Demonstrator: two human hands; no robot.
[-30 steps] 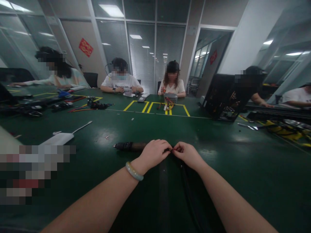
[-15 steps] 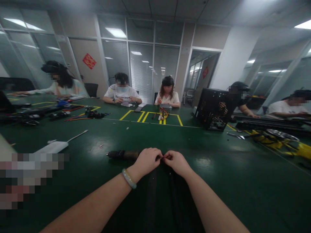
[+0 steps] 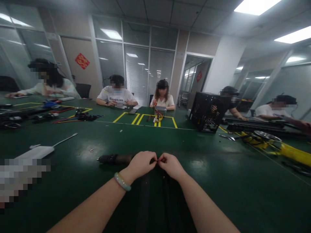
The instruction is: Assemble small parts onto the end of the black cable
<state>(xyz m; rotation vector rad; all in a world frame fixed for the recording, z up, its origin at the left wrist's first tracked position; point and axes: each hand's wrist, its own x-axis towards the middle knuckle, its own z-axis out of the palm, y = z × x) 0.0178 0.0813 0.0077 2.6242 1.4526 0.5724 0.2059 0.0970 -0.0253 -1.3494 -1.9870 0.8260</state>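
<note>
My left hand (image 3: pixel 143 161), with a pale green bangle (image 3: pixel 122 182) on its wrist, is closed in a pinch. My right hand (image 3: pixel 170 165) pinches too, its fingertips meeting those of the left. Whatever lies between them is too small to make out. A dark cylindrical tool with a narrow metal tip, seemingly an electric screwdriver (image 3: pixel 114 159), lies on the green table just beyond my left hand, which hides its right end. Long dark strips (image 3: pixel 167 200) run toward me beneath and between my forearms, too dim to name.
A black computer case (image 3: pixel 206 111) stands at the back right, with yellow bundled parts (image 3: pixel 289 150) nearer. Cables and black parts (image 3: pixel 82 115) lie at the left. A white device (image 3: pixel 36 153) is at the near left. Several people sit around the table (image 3: pixel 116 139).
The whole view has shifted, so everything sits somewhat further left in the picture. My hands keep the same fingertip-to-fingertip pinch.
</note>
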